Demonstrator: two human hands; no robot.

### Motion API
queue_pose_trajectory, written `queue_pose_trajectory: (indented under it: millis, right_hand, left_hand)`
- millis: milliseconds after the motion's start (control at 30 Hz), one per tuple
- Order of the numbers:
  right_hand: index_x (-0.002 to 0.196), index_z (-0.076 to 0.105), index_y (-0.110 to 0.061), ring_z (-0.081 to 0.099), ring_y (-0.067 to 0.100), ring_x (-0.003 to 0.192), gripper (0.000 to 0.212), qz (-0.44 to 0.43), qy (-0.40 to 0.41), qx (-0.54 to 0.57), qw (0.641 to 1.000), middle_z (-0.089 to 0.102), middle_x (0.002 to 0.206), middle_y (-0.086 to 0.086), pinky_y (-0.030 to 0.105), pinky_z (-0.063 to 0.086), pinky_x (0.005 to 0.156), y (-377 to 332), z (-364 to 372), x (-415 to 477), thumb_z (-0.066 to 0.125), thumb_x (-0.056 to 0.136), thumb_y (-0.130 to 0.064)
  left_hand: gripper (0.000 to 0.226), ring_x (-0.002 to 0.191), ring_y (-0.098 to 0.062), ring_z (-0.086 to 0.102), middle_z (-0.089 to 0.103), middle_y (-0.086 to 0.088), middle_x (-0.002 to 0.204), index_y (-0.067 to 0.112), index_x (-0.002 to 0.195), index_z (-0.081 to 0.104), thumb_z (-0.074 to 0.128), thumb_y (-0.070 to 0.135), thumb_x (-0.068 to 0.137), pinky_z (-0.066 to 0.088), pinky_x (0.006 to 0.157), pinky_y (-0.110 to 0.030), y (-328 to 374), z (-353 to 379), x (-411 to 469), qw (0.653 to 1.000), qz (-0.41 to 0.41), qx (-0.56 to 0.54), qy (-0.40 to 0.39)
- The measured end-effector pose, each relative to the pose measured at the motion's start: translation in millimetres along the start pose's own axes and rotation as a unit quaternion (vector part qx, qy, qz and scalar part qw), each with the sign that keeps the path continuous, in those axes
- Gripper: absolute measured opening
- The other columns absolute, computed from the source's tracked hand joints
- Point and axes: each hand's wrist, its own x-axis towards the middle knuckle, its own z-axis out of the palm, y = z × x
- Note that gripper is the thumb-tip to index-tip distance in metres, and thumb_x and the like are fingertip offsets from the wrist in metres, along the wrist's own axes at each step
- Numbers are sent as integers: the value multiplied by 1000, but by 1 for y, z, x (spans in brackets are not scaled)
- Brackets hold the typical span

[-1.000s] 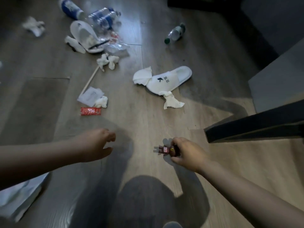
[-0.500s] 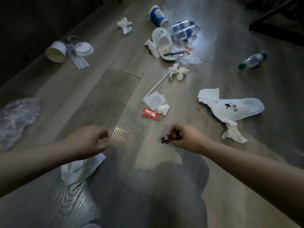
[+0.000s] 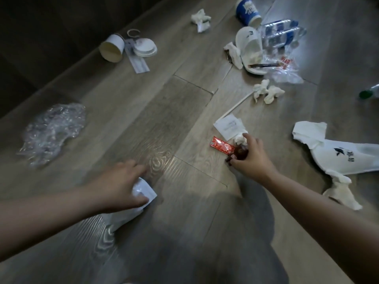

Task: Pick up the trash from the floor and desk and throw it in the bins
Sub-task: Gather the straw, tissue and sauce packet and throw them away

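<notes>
Looking down on a wood floor (image 3: 127, 128) strewn with litter, both my arms reaching forward. Largest piece: a white slipper (image 3: 348, 158) at far right, crumpled tissue touching its near end. Clear crumpled plastic film (image 3: 53, 130) lies well apart at left. Up top, a second slipper (image 3: 249, 50) sits among water bottles (image 3: 283, 33) and a clear bag; a blue paper cup (image 3: 247, 10) lies on its side behind it. A tan paper cup (image 3: 111, 49) is tipped over at upper left, lids just beside it.

My left hand (image 3: 114, 185) rests on a white paper bag (image 3: 131, 203), fingers spread, thumb over its edge; not yet closed on it.

My right hand (image 3: 251, 158) pinches a small dark brown object (image 3: 240, 154) between thumb and fingers, index extended onto a tissue wad (image 3: 240, 139). A red sauce packet (image 3: 221, 145) lies flat on the floor, its end touching that hand.
</notes>
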Motion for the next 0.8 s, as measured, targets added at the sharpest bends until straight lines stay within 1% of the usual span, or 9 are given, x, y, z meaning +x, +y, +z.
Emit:
queue_pose_trajectory:
  millis: [33, 100, 167, 267, 333, 433, 567, 700, 800]
  right_hand:
    - [149, 22, -22, 36, 24, 132, 92, -1, -4, -4, 1000, 27, 144, 4, 38, 36, 107, 3, 0, 1, 76, 75, -28]
    - [152, 13, -26, 20, 28, 141, 105, -2, -13, -28, 1000, 15, 154, 3, 47, 27, 115, 8, 1, 4, 80, 70, -31]
    - [153, 4, -30, 4, 28, 146, 115, -5, -26, -71, 997, 1, 159, 2, 48, 17, 118, 12, 0, 7, 82, 69, -34]
    - [152, -6, -33, -4, 26, 147, 123, -26, -50, -120, 991, -8, 161, 0, 46, 11, 118, 15, 2, 12, 83, 67, -41]
    - [150, -11, -37, -11, 24, 147, 127, -51, -61, -123, 989, -15, 160, -3, 46, 6, 118, 16, 6, 18, 83, 65, -47]
    - [149, -16, -39, -22, 23, 145, 128, -82, -69, -128, 986, -24, 158, -6, 48, 0, 118, 13, 14, 27, 79, 64, -57]
    - [150, -11, -40, -20, 25, 145, 120, -110, -43, -162, 980, -21, 159, -6, 51, 3, 118, 8, 19, 41, 69, 65, -70]
    - [151, -2, -40, -11, 30, 147, 112, -118, -45, -176, 976, -10, 161, -3, 55, 9, 118, 3, 18, 57, 62, 66, -76]
    - [152, 5, -38, -2, 28, 148, 106, -114, -32, -188, 975, -2, 162, 1, 54, 13, 118, 1, 20, 66, 58, 68, -78]
  left_hand:
    - [66, 110, -14, 47, 46, 9, 119, 29, 121, 47, 60, 66, 67, 40, 84, -25, -1, 1, -1, 1000, -2, -3, -11]
    - [80, 121, -15, 39, 39, 8, 132, 30, 131, 40, 60, 70, 64, 38, 94, -26, -1, 1, -3, 999, -2, 6, -32]
    - [86, 129, -18, 32, 34, 5, 140, 30, 136, 36, 59, 71, 64, 34, 101, -27, 0, 2, -3, 999, -6, 8, -39]
    - [90, 137, -21, 22, 23, 0, 149, 29, 142, 29, 59, 69, 67, 28, 109, -29, 3, 3, -2, 998, -14, 15, -57]
    - [97, 141, -21, 16, 13, -1, 154, 28, 146, 21, 60, 69, 68, 24, 113, -29, 3, 5, -2, 997, -21, 16, -78]
    - [98, 142, -21, 16, 10, -1, 156, 27, 148, 19, 62, 66, 69, 23, 114, -29, 3, 11, -1, 995, -23, 7, -95]
    - [95, 143, -22, 16, 6, -2, 158, 28, 148, 19, 62, 63, 71, 23, 114, -27, 2, 16, 2, 995, -26, -6, -101]
    - [95, 143, -22, 16, 5, -3, 158, 28, 147, 20, 63, 63, 70, 25, 114, -28, -1, 18, 7, 994, -24, -22, -100]
    - [94, 143, -23, 17, 6, -4, 157, 27, 148, 21, 62, 62, 72, 26, 114, -29, -2, 18, 11, 995, -22, -28, -97]
